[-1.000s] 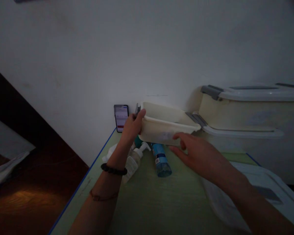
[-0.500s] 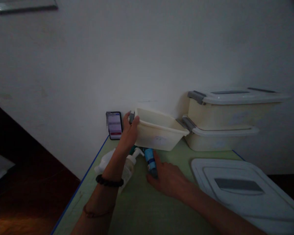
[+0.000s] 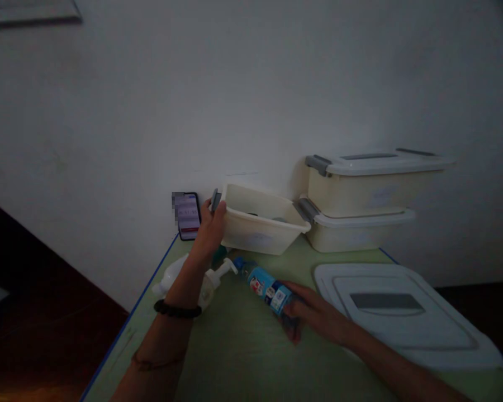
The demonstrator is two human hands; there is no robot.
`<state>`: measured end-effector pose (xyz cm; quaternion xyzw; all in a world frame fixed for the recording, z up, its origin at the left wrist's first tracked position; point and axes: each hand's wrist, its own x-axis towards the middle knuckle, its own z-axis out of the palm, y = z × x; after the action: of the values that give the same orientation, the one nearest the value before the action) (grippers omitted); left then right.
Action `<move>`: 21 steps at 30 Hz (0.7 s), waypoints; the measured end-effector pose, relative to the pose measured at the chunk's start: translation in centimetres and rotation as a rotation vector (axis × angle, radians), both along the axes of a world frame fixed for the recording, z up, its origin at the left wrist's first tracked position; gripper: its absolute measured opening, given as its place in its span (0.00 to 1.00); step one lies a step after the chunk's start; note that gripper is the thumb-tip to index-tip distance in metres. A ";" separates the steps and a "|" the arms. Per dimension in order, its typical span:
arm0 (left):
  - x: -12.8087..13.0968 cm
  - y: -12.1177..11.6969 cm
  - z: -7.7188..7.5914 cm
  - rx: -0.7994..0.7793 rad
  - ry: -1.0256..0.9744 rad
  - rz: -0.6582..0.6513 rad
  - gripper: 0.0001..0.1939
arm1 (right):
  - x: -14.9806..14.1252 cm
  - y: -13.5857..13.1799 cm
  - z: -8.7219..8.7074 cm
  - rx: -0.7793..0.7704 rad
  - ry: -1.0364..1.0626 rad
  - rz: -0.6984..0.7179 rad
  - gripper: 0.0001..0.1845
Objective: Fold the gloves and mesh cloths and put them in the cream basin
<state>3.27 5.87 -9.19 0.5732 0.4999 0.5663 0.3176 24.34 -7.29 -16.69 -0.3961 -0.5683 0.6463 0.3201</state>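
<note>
My left hand (image 3: 210,230) grips the left end of an open cream storage bin (image 3: 255,235), by its grey latch (image 3: 216,200). The bin stands near the wall, and parts of dark and grey items show inside. My right hand (image 3: 318,314) is closed around the lower part of a clear plastic bottle (image 3: 267,286) with a blue label and blue cap. This bottle slants in front of the bin, its cap toward the left. By my left forearm lie a pump bottle (image 3: 209,283) and a white container (image 3: 174,273), both partly hidden. A green object (image 3: 220,254) shows behind the pump.
A phone (image 3: 188,216) leans against the wall at the table's back left corner. Two lidded bins, an upper one (image 3: 360,192) and a lower one (image 3: 356,235), are stacked at the back right. A loose white lid (image 3: 385,329) lies on the green table (image 3: 235,357) at right.
The blue-labelled bottle has come toward me and right with my right hand, and more of it shows. My left hand stays on the bin, whose contents now show. The view has shifted slightly.
</note>
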 end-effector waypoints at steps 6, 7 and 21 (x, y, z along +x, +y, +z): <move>1.2 -1.4 -0.3 0.081 0.034 0.161 0.28 | 0.5 -1.0 0.1 0.003 0.263 0.029 0.23; 1.3 -2.0 -0.5 0.125 0.046 0.196 0.27 | 0.6 -0.9 0.1 0.015 0.286 0.042 0.22; 3.5 -12.1 -7.3 -0.010 -0.200 -0.194 0.28 | 0.8 0.3 0.0 -0.126 0.300 0.166 0.32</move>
<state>6.74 -6.20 -16.46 0.5581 0.4106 0.5848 0.4218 25.09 -6.95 -16.70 -0.2662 -0.5036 0.7565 0.3214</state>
